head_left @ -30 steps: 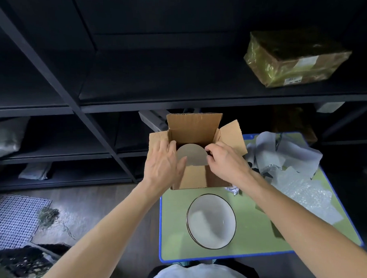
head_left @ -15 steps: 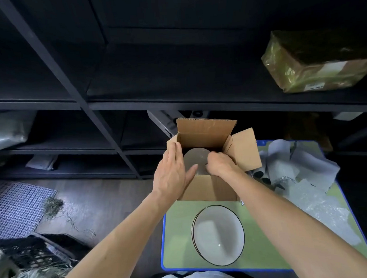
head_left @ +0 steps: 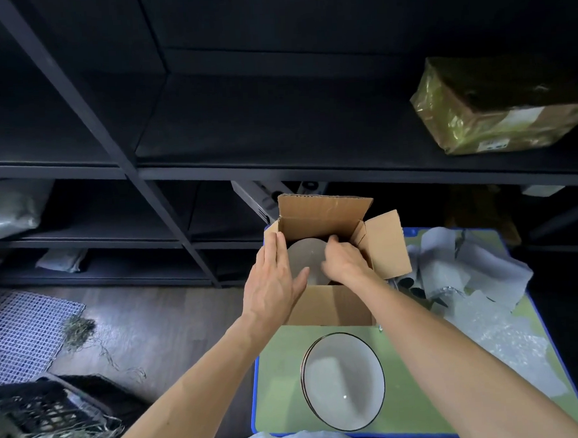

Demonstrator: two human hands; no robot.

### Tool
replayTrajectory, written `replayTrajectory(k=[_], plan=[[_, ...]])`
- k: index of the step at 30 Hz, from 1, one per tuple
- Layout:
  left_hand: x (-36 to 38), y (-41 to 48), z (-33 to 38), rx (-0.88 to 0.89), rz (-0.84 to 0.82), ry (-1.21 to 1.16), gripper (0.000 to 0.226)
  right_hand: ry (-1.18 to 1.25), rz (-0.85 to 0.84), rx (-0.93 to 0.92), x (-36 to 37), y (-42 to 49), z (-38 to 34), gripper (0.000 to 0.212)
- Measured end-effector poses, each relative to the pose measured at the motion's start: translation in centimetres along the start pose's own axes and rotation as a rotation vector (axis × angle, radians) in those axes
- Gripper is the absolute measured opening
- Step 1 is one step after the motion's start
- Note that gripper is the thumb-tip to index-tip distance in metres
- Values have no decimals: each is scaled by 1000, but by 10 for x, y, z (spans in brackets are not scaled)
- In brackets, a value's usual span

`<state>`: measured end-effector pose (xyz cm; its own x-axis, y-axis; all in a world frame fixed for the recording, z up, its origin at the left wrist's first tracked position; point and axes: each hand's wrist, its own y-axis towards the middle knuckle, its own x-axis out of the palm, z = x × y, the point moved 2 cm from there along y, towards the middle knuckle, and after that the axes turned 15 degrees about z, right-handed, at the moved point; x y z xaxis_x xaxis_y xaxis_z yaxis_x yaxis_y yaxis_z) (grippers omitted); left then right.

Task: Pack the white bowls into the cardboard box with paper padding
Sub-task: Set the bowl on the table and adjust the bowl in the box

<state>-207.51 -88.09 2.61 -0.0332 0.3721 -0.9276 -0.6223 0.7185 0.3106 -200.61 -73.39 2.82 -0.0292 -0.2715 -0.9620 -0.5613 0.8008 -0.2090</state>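
Note:
An open cardboard box (head_left: 331,308) stands at the far edge of a small green table (head_left: 281,384). Inside it a white bowl (head_left: 304,256) stands on edge, only partly visible. My right hand (head_left: 344,261) reaches into the box and grips that bowl's right rim. My left hand (head_left: 272,285) lies flat against the box's left wall with fingers extended, its thumb over the front edge. A stack of white bowls with dark rims (head_left: 343,380) rests on the table in front of the box. Crumpled white paper (head_left: 465,264) lies to the right of the box.
Bubble wrap (head_left: 505,342) covers the table's right side. Dark metal shelving (head_left: 278,168) rises right behind the table, with a gold-wrapped parcel (head_left: 501,107) on it. To the left are wooden floor, a white mesh mat (head_left: 24,333) and a black crate (head_left: 47,408) with straw.
My right hand has gone deeper into the box with the bowl, which sits lower now. My left hand has flattened against the box's left wall. The camera view moved closer.

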Motion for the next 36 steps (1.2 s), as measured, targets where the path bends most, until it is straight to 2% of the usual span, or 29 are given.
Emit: replayTrajectory(k=[8, 12, 15, 17, 20, 24, 29, 36], plan=[[-10, 0, -1, 16, 58, -29, 78, 69, 237, -55, -45, -26, 6, 27], [-26, 7, -1, 17, 68, -36, 65, 138, 331, -33, -73, -40, 14, 31], [-45, 13, 5, -6, 96, -116, 52, 218, 313, -17, -90, -49, 21, 35], [-60, 15, 9, -58, 115, -274, 38, 300, 293, -11, -98, -57, 24, 36], [-76, 15, 14, -201, 34, -484, 30, 396, 261, -28, -109, -75, 30, 38], [-94, -4, 21, -230, -42, -523, 30, 421, 213, -20, -115, -107, 43, 38], [-103, -53, 28, -220, -148, -558, 13, 364, 168, 1, -97, -156, 68, 36], [-93, -113, 37, -137, -243, -523, 16, 349, 128, 19, -54, -199, 94, 27]])
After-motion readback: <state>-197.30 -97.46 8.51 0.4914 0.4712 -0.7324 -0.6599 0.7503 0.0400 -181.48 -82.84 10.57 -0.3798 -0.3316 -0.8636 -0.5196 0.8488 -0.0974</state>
